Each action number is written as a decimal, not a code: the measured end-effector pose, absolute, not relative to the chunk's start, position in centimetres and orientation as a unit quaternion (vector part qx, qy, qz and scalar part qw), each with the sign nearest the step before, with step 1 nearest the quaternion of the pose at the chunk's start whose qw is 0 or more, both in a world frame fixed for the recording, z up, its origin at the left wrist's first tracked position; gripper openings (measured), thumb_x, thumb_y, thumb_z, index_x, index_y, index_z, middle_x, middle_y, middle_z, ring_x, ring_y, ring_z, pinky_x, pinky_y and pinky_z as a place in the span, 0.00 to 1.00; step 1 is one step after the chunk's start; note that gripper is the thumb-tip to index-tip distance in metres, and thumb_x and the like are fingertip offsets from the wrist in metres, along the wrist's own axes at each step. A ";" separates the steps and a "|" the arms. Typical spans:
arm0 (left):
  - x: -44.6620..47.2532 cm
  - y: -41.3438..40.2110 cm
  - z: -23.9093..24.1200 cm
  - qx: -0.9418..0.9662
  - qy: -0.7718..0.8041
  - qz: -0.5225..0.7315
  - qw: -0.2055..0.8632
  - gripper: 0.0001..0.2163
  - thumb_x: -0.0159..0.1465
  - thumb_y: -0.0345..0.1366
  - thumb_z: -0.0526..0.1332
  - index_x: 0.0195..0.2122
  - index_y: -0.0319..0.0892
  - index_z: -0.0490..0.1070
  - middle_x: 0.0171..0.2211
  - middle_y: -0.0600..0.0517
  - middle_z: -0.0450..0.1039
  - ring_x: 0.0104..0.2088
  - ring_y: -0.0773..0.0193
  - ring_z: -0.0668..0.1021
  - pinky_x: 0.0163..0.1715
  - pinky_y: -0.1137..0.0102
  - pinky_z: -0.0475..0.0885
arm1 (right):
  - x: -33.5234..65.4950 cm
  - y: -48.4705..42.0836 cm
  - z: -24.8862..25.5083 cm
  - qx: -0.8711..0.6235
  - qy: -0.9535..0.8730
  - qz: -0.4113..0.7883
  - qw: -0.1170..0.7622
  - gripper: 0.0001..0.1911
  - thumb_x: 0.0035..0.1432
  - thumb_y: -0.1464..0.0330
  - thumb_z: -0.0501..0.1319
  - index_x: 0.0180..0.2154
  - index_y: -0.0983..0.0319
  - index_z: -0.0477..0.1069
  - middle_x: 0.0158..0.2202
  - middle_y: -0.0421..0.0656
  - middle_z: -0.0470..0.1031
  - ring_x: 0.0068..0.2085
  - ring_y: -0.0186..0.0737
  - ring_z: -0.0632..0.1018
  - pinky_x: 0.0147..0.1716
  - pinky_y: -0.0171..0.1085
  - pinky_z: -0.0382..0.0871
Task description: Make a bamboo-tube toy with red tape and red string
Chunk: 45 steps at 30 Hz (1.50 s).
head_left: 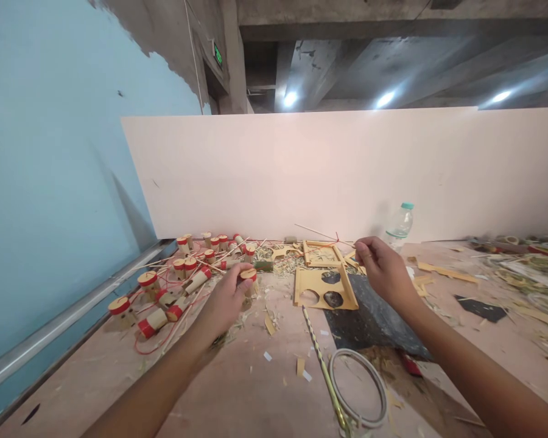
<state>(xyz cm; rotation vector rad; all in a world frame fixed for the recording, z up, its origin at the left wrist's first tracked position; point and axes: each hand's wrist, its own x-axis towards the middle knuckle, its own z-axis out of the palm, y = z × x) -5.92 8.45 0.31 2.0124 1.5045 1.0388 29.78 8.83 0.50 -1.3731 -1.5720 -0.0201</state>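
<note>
My left hand is closed around a small bamboo tube with a red band at its top, held just above the table. Raised on the other side, my right hand pinches the end of a thin wooden stick. A red string is tied around that stick and trails off to the left. Many similar red-banded tubes, such as one bamboo tube at the left, stand or lie beside my left hand with red strings and sticks among them.
Two yellow cardboard trays lie in the middle among shavings. Nearer are a patterned pencil, a roll of tape and a black sheet. A plastic bottle stands by the white board; scraps cover the right.
</note>
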 end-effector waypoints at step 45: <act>-4.2 6.9 0.0 0.733 0.492 0.372 0.287 0.17 0.67 0.39 0.64 0.56 0.48 0.79 0.57 0.45 0.82 0.54 0.47 0.81 0.57 0.56 0.75 | 29.7 8.0 2.9 -0.473 -0.560 0.219 0.644 0.26 0.63 0.41 0.66 0.32 0.57 0.70 0.28 0.37 0.69 0.29 0.38 0.71 0.33 0.38 0.69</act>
